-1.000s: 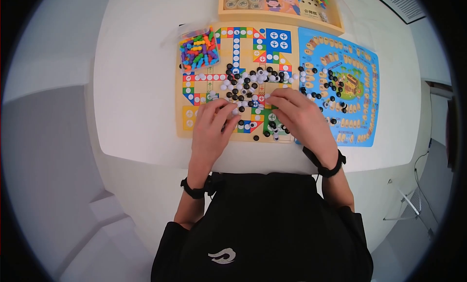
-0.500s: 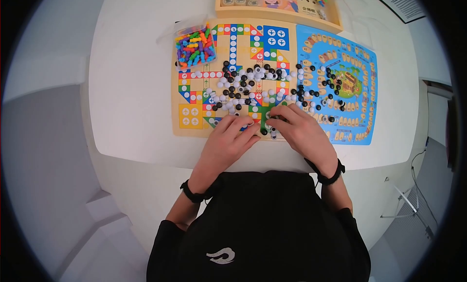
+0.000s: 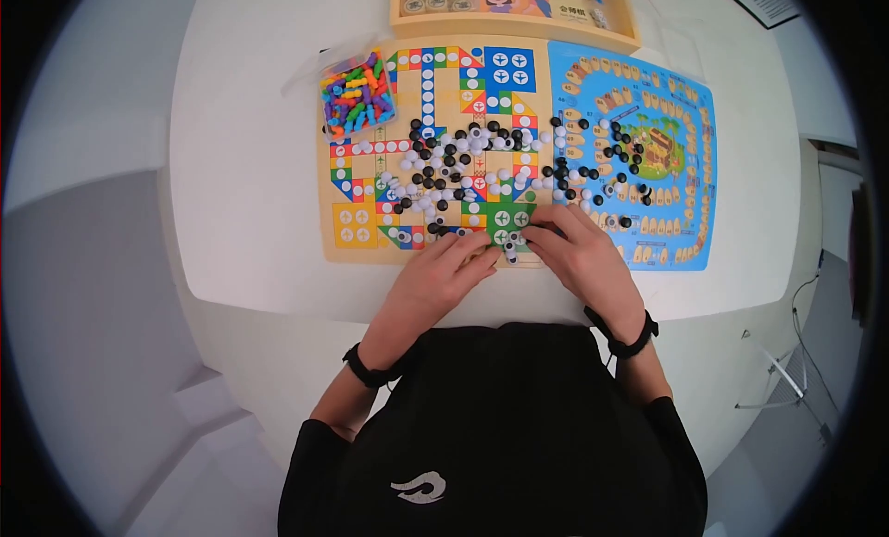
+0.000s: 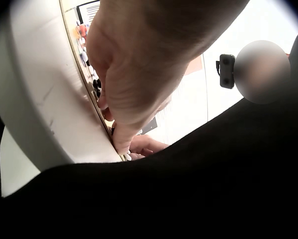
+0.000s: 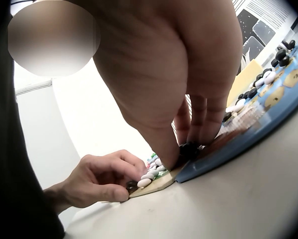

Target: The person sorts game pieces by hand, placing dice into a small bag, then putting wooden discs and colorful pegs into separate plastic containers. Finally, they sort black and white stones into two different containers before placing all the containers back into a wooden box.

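Note:
Black and white go stones (image 3: 428, 181) lie scattered over a colourful ludo board (image 3: 349, 224) and the blue board (image 3: 696, 213) beside it. At the ludo board's front edge my left hand (image 3: 443, 270) bends its fingers, and the right wrist view has a black stone (image 5: 132, 184) between its thumb and fingers. My right hand (image 3: 585, 257) reaches down where the two boards meet. Its thumb and fingers close around black stones (image 5: 189, 148), as the right wrist view shows. White stones (image 5: 148, 178) lie between the hands.
A clear box of coloured pegs (image 3: 359, 100) stands on the ludo board's far left corner. Behind the boards is a wooden tray (image 3: 519, 26) with round wooden pieces and a printed card. The white table's (image 3: 250, 167) front edge runs close to the body.
Both hands have come back toward the near edge from the middle of the ludo board. Stones that the hands covered now show. In the last half second the hands moved little.

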The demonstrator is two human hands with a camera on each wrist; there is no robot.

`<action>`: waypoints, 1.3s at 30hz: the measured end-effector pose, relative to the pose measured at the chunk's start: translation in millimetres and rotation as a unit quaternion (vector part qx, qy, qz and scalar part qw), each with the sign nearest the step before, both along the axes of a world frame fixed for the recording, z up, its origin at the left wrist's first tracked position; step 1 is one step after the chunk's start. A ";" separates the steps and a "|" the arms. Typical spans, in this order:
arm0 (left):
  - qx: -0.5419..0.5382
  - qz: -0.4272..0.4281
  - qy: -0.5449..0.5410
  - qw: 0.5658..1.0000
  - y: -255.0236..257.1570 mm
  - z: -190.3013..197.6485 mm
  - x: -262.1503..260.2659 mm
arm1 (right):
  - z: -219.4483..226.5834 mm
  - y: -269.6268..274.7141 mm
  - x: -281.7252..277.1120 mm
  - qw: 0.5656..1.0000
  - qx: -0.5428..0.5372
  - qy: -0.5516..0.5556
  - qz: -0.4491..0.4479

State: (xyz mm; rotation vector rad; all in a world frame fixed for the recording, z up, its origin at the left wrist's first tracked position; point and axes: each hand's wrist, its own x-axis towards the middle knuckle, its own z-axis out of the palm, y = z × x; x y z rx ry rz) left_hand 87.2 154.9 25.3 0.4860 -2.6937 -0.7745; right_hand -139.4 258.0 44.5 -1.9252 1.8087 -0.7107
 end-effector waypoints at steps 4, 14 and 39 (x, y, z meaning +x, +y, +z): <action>0.005 -0.001 0.022 1.000 1.7 -3.4 -0.2 | 2.1 10.6 -15.1 1.000 -0.004 -0.002 -0.028; -0.023 -0.048 -0.011 0.999 -4.9 3.5 10.5 | 1.7 29.3 -73.0 0.980 -0.047 0.062 -0.181; -0.021 -0.149 0.065 0.986 -3.1 -3.9 -171.1 | -5.2 95.2 -92.3 0.899 0.036 -0.118 -0.420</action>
